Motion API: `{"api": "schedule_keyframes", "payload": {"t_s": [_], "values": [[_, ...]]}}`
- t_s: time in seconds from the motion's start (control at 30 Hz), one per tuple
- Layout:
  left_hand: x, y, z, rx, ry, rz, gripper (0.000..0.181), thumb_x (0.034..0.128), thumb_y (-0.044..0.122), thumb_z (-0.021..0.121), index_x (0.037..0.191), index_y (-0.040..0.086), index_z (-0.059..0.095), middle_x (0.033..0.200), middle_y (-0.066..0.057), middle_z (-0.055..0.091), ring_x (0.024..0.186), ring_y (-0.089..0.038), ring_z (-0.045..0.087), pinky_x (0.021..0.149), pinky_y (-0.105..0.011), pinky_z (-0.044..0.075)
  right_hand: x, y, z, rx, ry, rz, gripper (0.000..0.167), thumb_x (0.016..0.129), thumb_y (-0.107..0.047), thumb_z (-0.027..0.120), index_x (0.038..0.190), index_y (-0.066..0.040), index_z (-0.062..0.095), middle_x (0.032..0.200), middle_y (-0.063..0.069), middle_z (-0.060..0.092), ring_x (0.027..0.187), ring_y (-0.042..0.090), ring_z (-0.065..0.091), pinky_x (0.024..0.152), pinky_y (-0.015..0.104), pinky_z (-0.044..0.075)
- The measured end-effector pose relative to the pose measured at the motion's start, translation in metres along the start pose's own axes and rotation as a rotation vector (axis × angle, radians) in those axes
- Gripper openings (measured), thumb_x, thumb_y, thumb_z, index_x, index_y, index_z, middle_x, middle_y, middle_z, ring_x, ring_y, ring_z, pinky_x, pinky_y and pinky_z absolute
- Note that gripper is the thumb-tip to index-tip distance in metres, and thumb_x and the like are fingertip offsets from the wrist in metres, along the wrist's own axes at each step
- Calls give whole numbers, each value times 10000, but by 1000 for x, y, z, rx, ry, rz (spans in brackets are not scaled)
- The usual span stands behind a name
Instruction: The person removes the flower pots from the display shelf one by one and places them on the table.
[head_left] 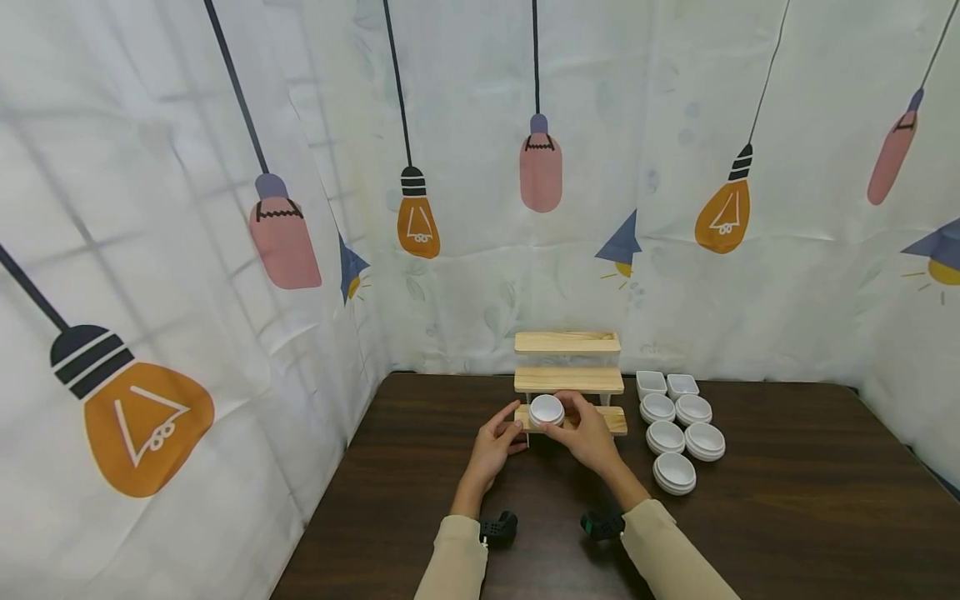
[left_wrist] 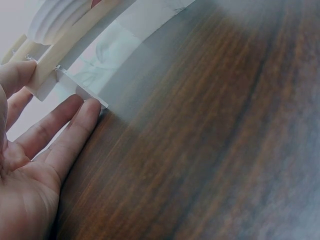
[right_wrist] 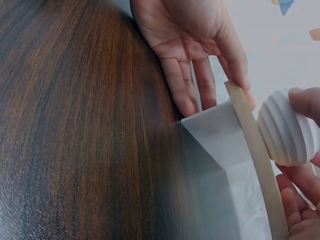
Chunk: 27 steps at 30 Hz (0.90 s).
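Note:
A white ridged bowl sits near the left end of the lowest board of a three-tier wooden display stand. My right hand holds this bowl between thumb and fingers. In the right wrist view the bowl tilts with the camera, its base against the board. My left hand pinches the left end of that board with thumb and forefinger. Its other fingers stretch along the clear side support, touching it near the tabletop.
To the stand's right, several round white bowls stand in two columns, with two square white bowls behind them. The dark wooden table reaches back to a white curtain printed with lamps.

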<state>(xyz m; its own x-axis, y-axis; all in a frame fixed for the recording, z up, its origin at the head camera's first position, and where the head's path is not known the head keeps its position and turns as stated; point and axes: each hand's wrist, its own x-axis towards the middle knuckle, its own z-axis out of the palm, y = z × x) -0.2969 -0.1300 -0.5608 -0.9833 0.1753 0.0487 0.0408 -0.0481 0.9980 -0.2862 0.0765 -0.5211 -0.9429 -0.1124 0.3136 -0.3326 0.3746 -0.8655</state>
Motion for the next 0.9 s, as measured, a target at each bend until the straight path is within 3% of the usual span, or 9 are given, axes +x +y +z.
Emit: {"api": "schedule_keyframes", "payload": {"t_s": [0.23, 0.53, 0.9], "values": [[0, 1, 0, 1, -1, -1, 525, 1056, 217, 592, 1553, 117, 456, 1239, -184, 677, 1173, -407, 660, 923, -372, 639, -1, 1, -2, 57, 2, 30, 557, 849, -277, 863, 1330, -156, 609, 1200, 75, 690, 1092, 225, 639, 954, 426, 550], [-1, 2, 0, -1, -3, 7, 518, 1057, 215, 591, 1550, 120, 462, 1226, -181, 683, 1183, -425, 653, 927, -383, 638, 0, 3, -4, 78, 22, 23, 572, 842, -239, 866, 1339, -128, 606, 1157, 93, 684, 997, 197, 627, 815, 263, 541], [0, 0, 0, -1, 1, 12, 521, 1055, 209, 596, 1548, 108, 463, 1212, -184, 683, 1165, -408, 659, 912, -371, 643, 1, 2, -7, 141, 31, 68, 582, 847, -193, 860, 1351, -80, 591, 1143, 153, 662, 920, 154, 611, 769, 202, 552]]}}
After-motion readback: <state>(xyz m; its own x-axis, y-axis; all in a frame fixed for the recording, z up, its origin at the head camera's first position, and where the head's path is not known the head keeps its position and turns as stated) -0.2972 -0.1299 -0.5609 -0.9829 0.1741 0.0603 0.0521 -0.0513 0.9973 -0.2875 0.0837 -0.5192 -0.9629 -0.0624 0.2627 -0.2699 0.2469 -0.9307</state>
